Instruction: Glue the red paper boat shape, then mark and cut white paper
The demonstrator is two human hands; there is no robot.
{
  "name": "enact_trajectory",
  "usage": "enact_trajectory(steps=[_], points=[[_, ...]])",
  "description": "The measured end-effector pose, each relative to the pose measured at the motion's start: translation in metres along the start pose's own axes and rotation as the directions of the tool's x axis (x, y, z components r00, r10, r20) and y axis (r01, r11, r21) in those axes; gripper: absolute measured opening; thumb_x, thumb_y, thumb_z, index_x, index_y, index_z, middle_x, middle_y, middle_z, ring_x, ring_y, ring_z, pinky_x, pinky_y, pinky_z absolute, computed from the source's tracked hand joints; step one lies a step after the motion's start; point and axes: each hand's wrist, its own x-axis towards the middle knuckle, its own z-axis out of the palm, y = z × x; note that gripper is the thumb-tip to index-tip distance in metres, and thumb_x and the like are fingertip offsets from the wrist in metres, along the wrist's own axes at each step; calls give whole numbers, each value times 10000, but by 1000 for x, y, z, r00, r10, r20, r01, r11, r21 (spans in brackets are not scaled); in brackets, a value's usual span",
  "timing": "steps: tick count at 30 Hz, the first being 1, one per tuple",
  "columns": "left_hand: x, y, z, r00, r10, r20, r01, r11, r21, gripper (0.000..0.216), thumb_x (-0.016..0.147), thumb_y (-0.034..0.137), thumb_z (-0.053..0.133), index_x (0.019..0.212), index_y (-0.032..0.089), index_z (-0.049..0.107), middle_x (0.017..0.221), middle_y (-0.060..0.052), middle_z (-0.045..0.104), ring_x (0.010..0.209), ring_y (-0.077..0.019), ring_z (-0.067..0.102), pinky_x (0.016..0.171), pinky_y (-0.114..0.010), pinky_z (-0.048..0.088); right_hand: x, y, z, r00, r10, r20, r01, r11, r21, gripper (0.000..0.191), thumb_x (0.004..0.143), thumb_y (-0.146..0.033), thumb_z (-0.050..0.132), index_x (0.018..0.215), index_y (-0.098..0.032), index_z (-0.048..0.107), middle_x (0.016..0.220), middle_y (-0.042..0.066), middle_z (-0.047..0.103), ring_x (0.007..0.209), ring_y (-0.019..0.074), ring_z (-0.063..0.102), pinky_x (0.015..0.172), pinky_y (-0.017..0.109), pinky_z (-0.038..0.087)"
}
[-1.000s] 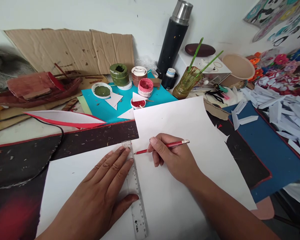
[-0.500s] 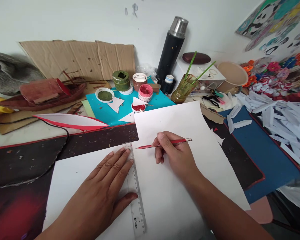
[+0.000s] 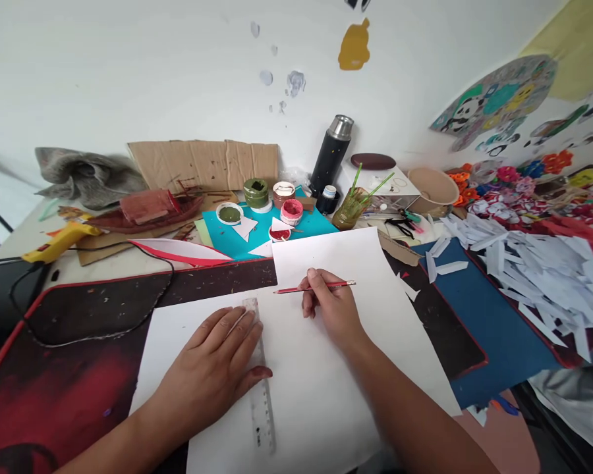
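A clear plastic ruler [image 3: 262,415] lies lengthwise on large white paper [image 3: 321,388]. My left hand [image 3: 210,362] rests flat over the ruler's upper half, fingers stretched and thumb out to the side, pressing it against the sheet. To the right of it, my right hand [image 3: 332,309] is closed around a red pencil [image 3: 343,284]. The pencil is held nearly level, its tip pointing left, a short way right of the ruler's upper end. Whether the tip touches the paper I cannot tell. A second white sheet [image 3: 165,349] extends under my left hand.
Behind the paper stand paint pots [image 3: 256,194] on a blue sheet [image 3: 217,230], a black flask [image 3: 330,155] and a jar with green sticks [image 3: 350,209]. A model boat [image 3: 148,209] and yellow glue gun [image 3: 62,241] are at left. Folded paper strips [image 3: 534,257] pile up right.
The camera view has tilted up and shifted, showing more wall and the glue gun. My left hand still presses the ruler; my right hand still holds the pencil in nearly the same place.
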Motion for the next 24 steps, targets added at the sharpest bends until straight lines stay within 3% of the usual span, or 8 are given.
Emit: enact_trajectory(steps=[6, 13, 18, 21, 24], points=[[-5, 16, -11, 977, 212, -13, -212, 970, -117, 250, 1123, 344, 567, 1136, 179, 754, 1070, -63, 822, 1035, -267, 705, 1080, -435, 494, 2, 5, -1, 999, -30, 15, 30, 1000, 2, 585, 910, -755, 736, 758, -191, 700, 514, -24, 580, 454, 134, 567, 467, 254, 404], [-25, 26, -22, 984, 176, 15, -173, 979, -107, 124, 1076, 270, 654, 1129, 187, 731, 1044, -54, 791, 1021, -259, 694, 1060, -442, 499, 3, 8, -2, 998, -53, 38, 52, 998, 17, 593, 906, -765, 734, 753, -193, 692, 504, -20, 585, 456, 136, 554, 470, 260, 399], [-30, 27, -28, 986, 163, 31, -161, 985, -60, 221, 1096, 208, 580, 907, 221, 693, 846, -14, 717, 824, -234, 654, 976, -443, 525, 2, 6, -1, 999, -44, 31, 44, 999, 9, 592, 891, -759, 759, 742, -190, 691, 502, -19, 587, 460, 128, 545, 474, 253, 394], [-35, 25, -28, 991, 132, 7, -131, 988, -76, 237, 1107, 235, 569, 909, 219, 699, 979, -42, 786, 961, -248, 706, 1030, -440, 526, 2, 5, 0, 999, -41, 32, 41, 999, -2, 577, 883, -739, 779, 741, -186, 695, 506, -17, 589, 462, 127, 543, 479, 252, 392], [-43, 17, -31, 992, 129, 13, -127, 986, -112, 201, 1100, 178, 545, 1088, 216, 743, 1250, -60, 823, 1190, -259, 720, 1116, -423, 508, 2, 5, 1, 998, -48, 30, 48, 999, 4, 575, 875, -737, 785, 732, -189, 687, 497, -16, 581, 456, 131, 531, 472, 257, 384]])
